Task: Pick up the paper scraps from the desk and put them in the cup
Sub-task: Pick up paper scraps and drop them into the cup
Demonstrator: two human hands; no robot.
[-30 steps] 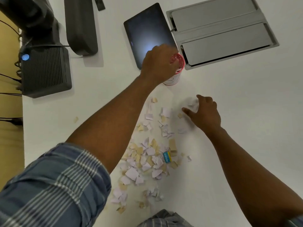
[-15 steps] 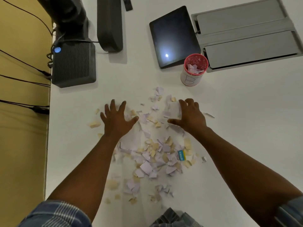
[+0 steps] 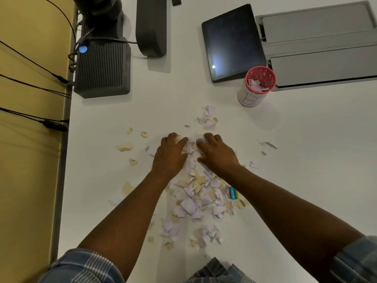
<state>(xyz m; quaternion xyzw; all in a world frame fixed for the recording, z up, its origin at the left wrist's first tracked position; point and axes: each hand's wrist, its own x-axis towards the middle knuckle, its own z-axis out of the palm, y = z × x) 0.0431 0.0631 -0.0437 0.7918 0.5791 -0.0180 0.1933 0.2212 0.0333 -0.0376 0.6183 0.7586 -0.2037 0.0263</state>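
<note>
White and tan paper scraps (image 3: 193,201) lie strewn over the white desk (image 3: 306,170), thickest between my forearms. My left hand (image 3: 170,154) and my right hand (image 3: 217,153) sit side by side on the far end of the pile. Their fingers curl inward over a bunch of scraps (image 3: 190,147) gathered between them. The white cup (image 3: 250,99) with a red rim stands upright beyond my right hand, apart from both hands, and holds some scraps. More scraps (image 3: 209,119) lie between the hands and the cup.
A dark tablet (image 3: 232,41) and a grey metal panel (image 3: 322,43) lie behind the cup. A black ribbed box (image 3: 102,70) and a monitor foot (image 3: 151,27) stand at the back left. A blue eraser (image 3: 233,193) sits in the pile. Cables hang off the desk's left edge (image 3: 63,160).
My left hand left the cup and came down flat on the desk. Both hands then drew together from a spread position, bunching scraps between them as their fingers curled.
</note>
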